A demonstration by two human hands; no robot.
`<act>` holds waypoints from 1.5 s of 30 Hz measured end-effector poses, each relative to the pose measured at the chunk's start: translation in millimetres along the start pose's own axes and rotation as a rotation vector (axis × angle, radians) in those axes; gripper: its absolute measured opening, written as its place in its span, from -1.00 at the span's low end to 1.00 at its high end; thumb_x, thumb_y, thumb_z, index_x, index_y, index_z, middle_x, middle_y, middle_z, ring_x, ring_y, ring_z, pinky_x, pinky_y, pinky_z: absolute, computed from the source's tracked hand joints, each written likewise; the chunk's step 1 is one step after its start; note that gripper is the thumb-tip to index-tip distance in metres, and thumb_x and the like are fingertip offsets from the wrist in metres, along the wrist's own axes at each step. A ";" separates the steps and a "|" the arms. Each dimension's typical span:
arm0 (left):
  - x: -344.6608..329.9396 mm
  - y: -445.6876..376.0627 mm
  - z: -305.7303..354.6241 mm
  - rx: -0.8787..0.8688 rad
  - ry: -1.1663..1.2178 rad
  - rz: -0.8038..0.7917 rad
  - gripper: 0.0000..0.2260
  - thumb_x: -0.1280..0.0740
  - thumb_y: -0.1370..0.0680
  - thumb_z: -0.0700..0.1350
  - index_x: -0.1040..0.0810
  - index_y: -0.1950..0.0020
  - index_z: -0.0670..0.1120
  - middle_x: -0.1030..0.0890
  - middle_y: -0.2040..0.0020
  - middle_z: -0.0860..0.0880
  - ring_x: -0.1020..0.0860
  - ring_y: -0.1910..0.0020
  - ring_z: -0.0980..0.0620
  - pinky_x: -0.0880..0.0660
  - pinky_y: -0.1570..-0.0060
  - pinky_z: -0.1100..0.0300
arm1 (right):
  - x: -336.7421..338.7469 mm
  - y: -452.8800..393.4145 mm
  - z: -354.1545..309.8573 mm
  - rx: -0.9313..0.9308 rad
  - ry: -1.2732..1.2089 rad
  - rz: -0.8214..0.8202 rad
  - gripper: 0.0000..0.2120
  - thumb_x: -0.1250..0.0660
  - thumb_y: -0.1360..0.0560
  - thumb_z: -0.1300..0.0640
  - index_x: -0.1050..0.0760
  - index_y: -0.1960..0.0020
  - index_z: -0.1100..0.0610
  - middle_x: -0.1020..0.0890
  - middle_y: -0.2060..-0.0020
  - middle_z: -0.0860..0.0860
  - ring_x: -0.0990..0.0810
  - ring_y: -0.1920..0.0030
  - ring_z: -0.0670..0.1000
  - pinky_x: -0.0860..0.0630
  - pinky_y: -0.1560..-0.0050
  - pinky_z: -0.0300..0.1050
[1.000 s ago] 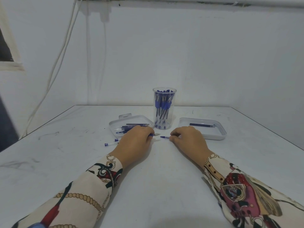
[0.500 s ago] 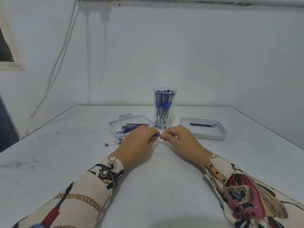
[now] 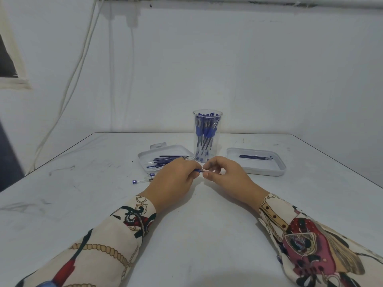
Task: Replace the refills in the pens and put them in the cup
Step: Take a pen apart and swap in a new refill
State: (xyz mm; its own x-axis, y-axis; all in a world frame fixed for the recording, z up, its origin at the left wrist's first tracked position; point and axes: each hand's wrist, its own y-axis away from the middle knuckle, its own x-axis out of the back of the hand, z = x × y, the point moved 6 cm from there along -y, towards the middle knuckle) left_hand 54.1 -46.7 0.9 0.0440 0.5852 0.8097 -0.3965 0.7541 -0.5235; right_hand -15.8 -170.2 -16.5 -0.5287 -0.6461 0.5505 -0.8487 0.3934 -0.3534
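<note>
L hand [image 3: 173, 179] grips pen [image 3: 198, 170], R hand [image 3: 223, 172] pinches its tip end, just above surface [image 3: 196, 235] | loose pen [image 3: 142, 180] left, refills in tray [image 3: 145, 156], few in R tray [image 3: 277, 170] | cup [image 3: 207, 135] nearly full – task prob. near end
</note>
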 end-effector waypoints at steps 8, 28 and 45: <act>0.8 -0.1 1.6 -0.022 0.001 0.026 -0.79 -0.19 -0.60 -0.10 -0.54 -0.18 -0.03 -0.57 0.02 -0.03 -0.45 0.00 0.03 -0.35 0.07 0.20 | 2.1 1.0 1.9 -0.027 -0.031 -0.016 -0.86 -0.31 -0.55 0.01 -0.58 0.15 0.01 -0.63 0.24 -0.12 -0.52 0.23 -0.21 -0.37 0.17 -0.32; -2.5 -0.3 -1.2 -0.042 -0.023 0.037 -0.80 -0.20 -0.59 -0.10 -0.54 -0.16 0.00 -0.59 0.02 0.00 -0.45 0.00 0.05 -0.39 0.07 0.16 | 3.1 -0.8 4.9 -0.062 -0.159 -0.004 -0.92 -0.37 -0.52 0.10 -0.61 0.12 0.06 -0.67 0.24 -0.06 -0.56 0.25 -0.22 -0.40 0.16 -0.39; -1.3 -0.5 -0.3 -0.038 -0.029 0.037 -0.79 -0.19 -0.60 -0.11 -0.54 -0.17 -0.04 -0.60 0.02 -0.03 -0.46 0.00 0.02 -0.38 0.08 0.15 | 7.2 -0.3 2.7 -0.054 -0.286 0.031 -0.86 -0.45 -0.44 0.27 -0.62 0.18 0.03 -0.68 0.20 0.03 -0.59 0.17 -0.01 -0.49 0.10 -0.34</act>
State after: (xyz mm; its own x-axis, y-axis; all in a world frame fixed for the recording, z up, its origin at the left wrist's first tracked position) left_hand 54.5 -47.7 0.0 0.0033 0.6045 0.7966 -0.3619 0.7434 -0.5625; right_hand -19.3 -176.7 -14.5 -0.5360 -0.7885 0.3017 -0.8358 0.4452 -0.3214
